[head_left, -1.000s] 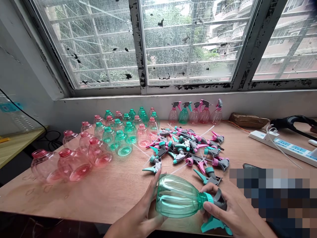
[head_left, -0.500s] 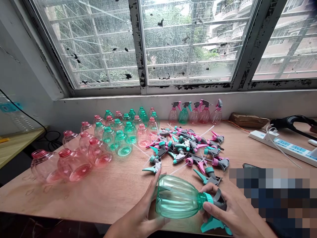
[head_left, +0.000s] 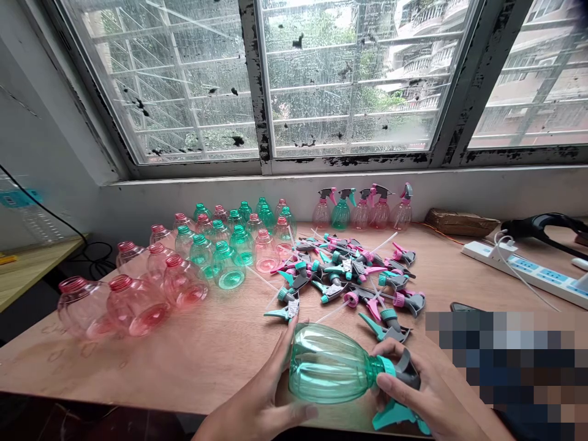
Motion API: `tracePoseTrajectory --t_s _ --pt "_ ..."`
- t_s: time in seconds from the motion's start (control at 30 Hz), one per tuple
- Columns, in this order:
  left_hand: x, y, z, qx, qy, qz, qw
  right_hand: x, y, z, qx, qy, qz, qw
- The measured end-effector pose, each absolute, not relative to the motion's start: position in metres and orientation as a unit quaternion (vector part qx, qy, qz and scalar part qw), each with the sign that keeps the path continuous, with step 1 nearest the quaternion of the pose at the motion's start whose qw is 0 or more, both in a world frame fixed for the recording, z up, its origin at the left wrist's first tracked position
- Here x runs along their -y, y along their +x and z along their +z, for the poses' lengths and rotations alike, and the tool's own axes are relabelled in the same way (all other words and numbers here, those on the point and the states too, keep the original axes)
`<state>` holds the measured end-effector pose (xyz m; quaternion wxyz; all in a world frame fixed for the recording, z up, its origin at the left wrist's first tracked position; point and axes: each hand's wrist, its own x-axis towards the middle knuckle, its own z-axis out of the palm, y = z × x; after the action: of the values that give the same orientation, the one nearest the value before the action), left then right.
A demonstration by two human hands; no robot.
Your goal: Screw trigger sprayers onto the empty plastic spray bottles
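A clear green bottle (head_left: 331,364) lies sideways above the table's front edge, its base to the left. My left hand (head_left: 271,392) grips it around the base end, thumb below and fingers on the far side. At the neck, my right hand (head_left: 413,386) has its thumb and fingers closed on a grey and teal trigger spray head (head_left: 407,370), whose teal collar sits on the bottle's mouth. The teal trigger points down toward me. Just beyond the bottle is a heap of loose pink, teal and grey spray heads (head_left: 344,266) with thin white tubes.
Several open pink bottles (head_left: 138,309) and green bottles (head_left: 229,269) stand at left on the wooden table (head_left: 184,373). Capped spray bottles (head_left: 361,211) line the wall. At right lie a power strip (head_left: 528,272), a brown package (head_left: 462,222) and a phone (head_left: 463,307).
My left thumb has shifted slightly down from the bottle's lower side. The bottle, spray head and right hand stay almost where they were.
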<state>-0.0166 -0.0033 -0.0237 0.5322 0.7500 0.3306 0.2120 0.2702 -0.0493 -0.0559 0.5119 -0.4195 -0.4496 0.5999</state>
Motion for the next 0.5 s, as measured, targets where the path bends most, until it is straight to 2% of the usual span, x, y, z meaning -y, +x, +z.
tracePoseTrajectory --t_s 0.5 --pt "0.0055 -0.0145 -0.0207 -0.312 0.730 0.238 0.560 0.0494 0.2693 -0.0505 0.454 -0.425 0.601 0.502"
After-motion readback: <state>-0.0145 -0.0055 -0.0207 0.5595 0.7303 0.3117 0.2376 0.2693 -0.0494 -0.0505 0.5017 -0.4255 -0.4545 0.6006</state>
